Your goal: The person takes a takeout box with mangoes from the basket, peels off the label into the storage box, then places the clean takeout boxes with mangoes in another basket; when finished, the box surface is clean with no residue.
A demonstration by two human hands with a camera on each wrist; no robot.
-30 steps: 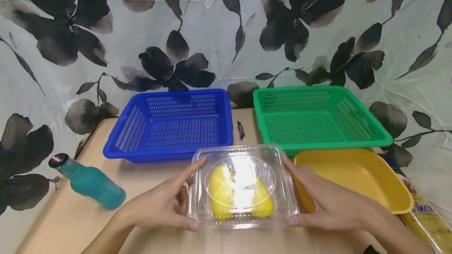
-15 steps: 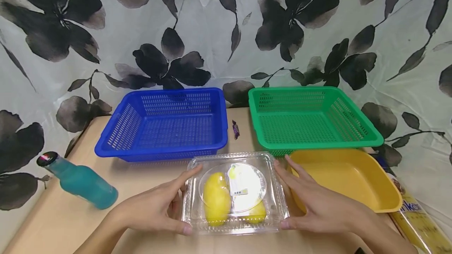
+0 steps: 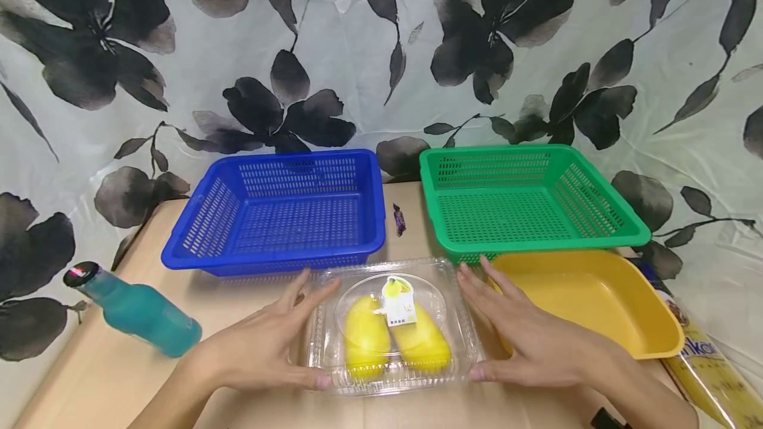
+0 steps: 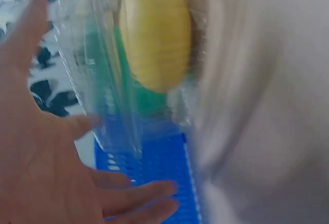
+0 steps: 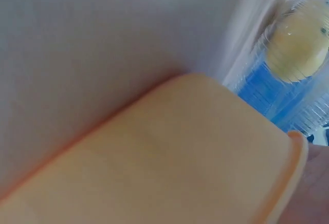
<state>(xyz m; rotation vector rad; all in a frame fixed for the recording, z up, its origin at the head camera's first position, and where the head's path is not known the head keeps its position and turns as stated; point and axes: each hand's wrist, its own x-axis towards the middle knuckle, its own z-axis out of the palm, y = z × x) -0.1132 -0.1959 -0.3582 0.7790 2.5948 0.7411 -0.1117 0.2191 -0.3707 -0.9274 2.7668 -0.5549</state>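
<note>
left hand (image 3: 253, 346), right hand (image 3: 539, 339) flank box (image 3: 457, 343) of 2 fruits (image 3: 365, 336)

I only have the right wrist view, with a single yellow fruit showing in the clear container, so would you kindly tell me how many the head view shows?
Observer: Two yellow fruits lie side by side inside the clear container.
Operator: Thank you. What is at the left side of the container, please?
Observer: The left hand is there, with its thumb apart from its fingers.
Operator: I appreciate it. Is anything farther left on the table?
Observer: Yes, a teal bottle is to the left of that hand.
</note>
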